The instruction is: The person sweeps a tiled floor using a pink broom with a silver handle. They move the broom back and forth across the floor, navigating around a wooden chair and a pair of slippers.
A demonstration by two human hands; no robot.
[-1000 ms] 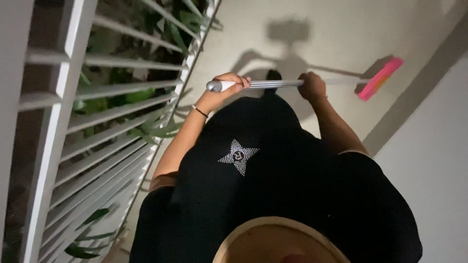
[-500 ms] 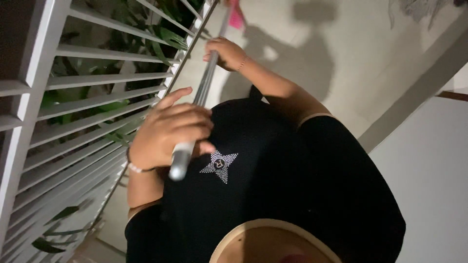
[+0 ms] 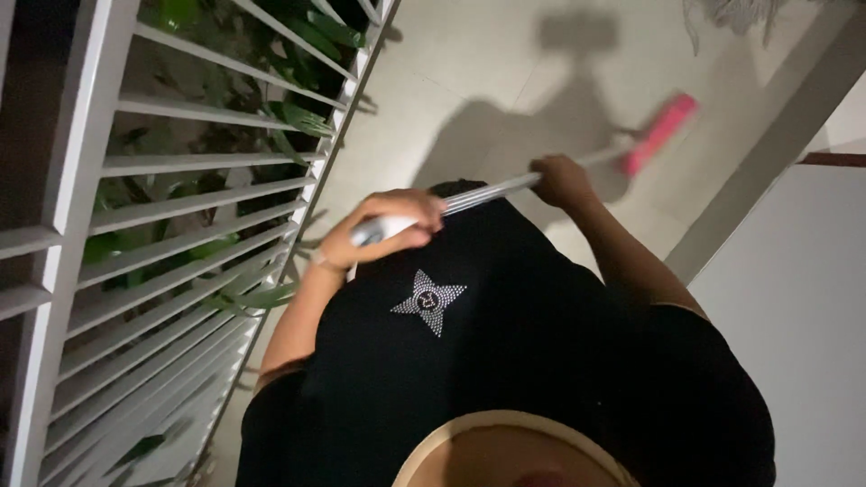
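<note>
Head view looks down my black shirt: my left hand (image 3: 388,227) is closed round the top end of a silver metal broom handle (image 3: 492,191), my right hand (image 3: 559,179) gripping farther along it, its pink brush head (image 3: 660,133) on the pale tiled floor (image 3: 451,63) at upper right, white railing (image 3: 180,216) at left.

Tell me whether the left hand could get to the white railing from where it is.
Probably yes: the left hand, closed on the broom handle, is beside the white railing, with nothing visible between them.
</note>
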